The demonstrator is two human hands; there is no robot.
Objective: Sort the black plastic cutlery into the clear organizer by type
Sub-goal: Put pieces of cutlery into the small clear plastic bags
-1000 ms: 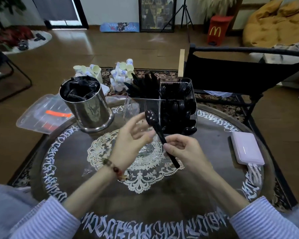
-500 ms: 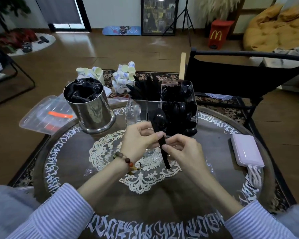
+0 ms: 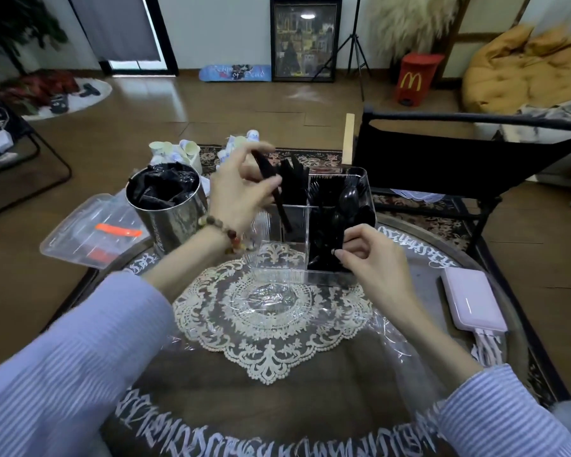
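Currently, the left hand pinches one black utensil by its upper handle and holds it tilted over the near-left compartment of the clear organizer. Its lower end points down into that compartment; whether it is a spoon, fork or knife cannot be told from this view, as the working end is hidden or blurred. The right hand rests against the near-right wall of the organizer, fingers curled; a small dark piece shows at the fingertips, but whether it is gripped cannot be told.

The organizer stands on the round counter, just beyond the lace doily. Its right compartments already hold spoons and other dark cutlery, and a far-left compartment holds upright pieces. A steel canister to the left holds unsorted black cutlery.

To perform this step well:

1. Confirm the utensil type before release; match it to the compartment contents.
2. Bring the utensil closer to upright, so it clears the divider.
3. Lower it until the tip is well inside, then release.
4. Brace the organizer with the right hand; the light plastic walls probably slide easily on the counter.
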